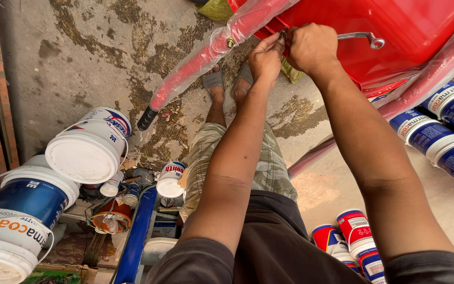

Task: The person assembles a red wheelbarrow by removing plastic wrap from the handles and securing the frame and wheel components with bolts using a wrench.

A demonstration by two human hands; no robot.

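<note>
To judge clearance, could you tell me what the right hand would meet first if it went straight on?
The right hand, gripping a wrench, would probably meet the red panel first, though depth is unclear.

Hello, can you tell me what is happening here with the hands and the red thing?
A person is working with both hands on a red metal frame partly wrapped in clear plastic. The right hand holds a metal wrench against the frame, and the left hand pinches a small fastener right beside it; the fastener itself is hidden by the fingers. Paint buckets and cans stand around on the stained concrete floor.
</note>
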